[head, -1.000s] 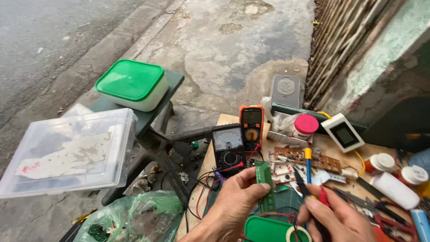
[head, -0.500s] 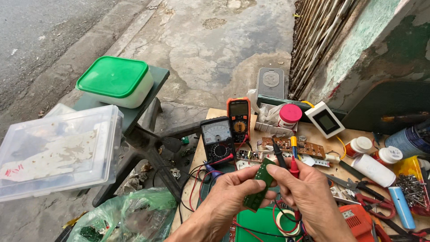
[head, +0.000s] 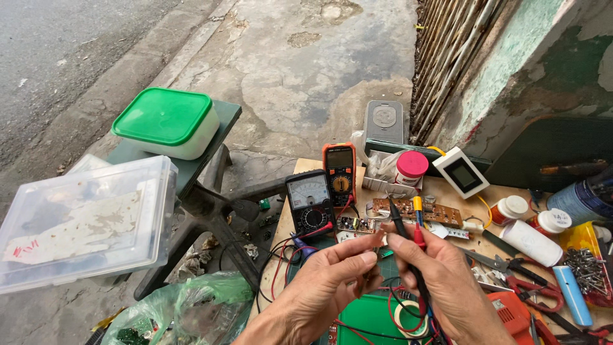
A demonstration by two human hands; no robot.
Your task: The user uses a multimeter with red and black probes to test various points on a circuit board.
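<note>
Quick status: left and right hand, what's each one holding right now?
Left hand: fingers pinched shut on a small part, too hidden to identify.
Right hand: closed on the black and red probes.

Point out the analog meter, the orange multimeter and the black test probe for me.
analog meter (head: 309, 203), head view, on its white dial face.
orange multimeter (head: 340, 166), head view, on its front just above the rotary knob.
black test probe (head: 397, 223), head view, on its shaft above the right hand (head: 440, 281).

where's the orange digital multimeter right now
In the head view the orange digital multimeter stands at the wooden table's far left edge, just behind the black analogue meter and left of the pink-lidded jar.
</note>
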